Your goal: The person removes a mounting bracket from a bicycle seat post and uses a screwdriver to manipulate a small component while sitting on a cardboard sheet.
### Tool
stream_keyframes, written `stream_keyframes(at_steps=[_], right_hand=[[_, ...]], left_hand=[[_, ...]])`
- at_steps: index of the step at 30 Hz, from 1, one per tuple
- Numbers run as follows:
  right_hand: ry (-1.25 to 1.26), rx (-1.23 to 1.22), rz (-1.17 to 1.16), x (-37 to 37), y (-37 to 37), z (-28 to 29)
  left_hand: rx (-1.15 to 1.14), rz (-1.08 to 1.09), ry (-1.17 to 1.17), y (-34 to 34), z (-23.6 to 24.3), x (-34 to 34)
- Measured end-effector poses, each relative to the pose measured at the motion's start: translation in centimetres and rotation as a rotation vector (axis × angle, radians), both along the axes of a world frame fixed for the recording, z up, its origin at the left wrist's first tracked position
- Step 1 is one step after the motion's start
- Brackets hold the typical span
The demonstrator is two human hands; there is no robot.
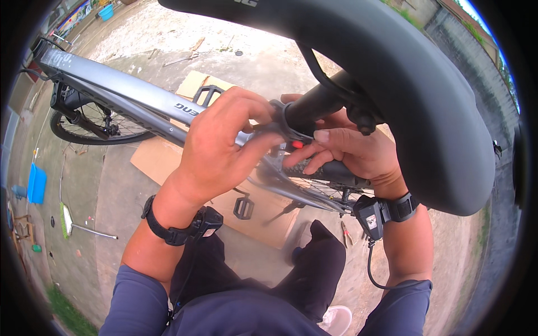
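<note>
You are working with both hands at the dark seat collar [284, 121], which is ringing the black seat post [314, 103] just above the silver bicycle frame [140, 96]; your left hand [221, 140] is reaching in from the frame side, its thumb and forefinger bending toward the collar, a gap showing between them; their tips are blurring into the dark parts there, so whether they are pinching anything cannot be told.

Your right hand [361, 148] is resting on the other side of the post; its thumb is meeting a thin dark edge of the collar, while the lower fingers are spreading slightly apart near a small red piece [298, 144]; whether they are clamping on anything cannot be told either.

The black saddle [414, 95] is overhanging your right hand; strapped black devices are sitting on your wrists; cardboard [269, 227] is lying under the bicycle, with a black pedal [243, 207] showing above it; red-handled pliers [344, 232] are lying on the ground near your legs; a blue tub [37, 183] and a broom [66, 221] are standing out at the left, below the front wheel [106, 126].
</note>
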State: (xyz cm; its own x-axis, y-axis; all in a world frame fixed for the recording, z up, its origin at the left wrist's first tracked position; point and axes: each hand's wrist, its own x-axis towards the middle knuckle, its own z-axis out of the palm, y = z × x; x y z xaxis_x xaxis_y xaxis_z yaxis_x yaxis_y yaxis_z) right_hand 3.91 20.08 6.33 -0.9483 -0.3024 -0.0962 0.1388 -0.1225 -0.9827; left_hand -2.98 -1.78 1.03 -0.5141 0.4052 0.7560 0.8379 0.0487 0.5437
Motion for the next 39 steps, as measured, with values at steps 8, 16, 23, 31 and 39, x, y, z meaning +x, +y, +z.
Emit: stream_keyframes(at_steps=[8,16,23,31,39], right_hand=[[0.005,0.005,0.004,-0.2,0.0,0.3],[0.041,0.024,-0.032,-0.3,-0.1,0.0],[0.029,0.024,-0.063,-0.1,-0.1,-0.2],[0.054,0.074,-0.094,-0.1,-0.2,-0.1],[0.060,0.139,-0.101,-0.4,-0.2,-0.2]], left_hand=[[-0.011,-0.005,0.018,0.0,-0.2,-0.2],[0.027,0.016,0.017,0.3,-0.4,0.0],[-0.018,0.152,-0.019,0.2,-0.5,1.0],[0.008,0.184,-0.008,0.4,-0.4,1.4],[-0.033,0.211,0.013,0.5,-0.5,1.9]])
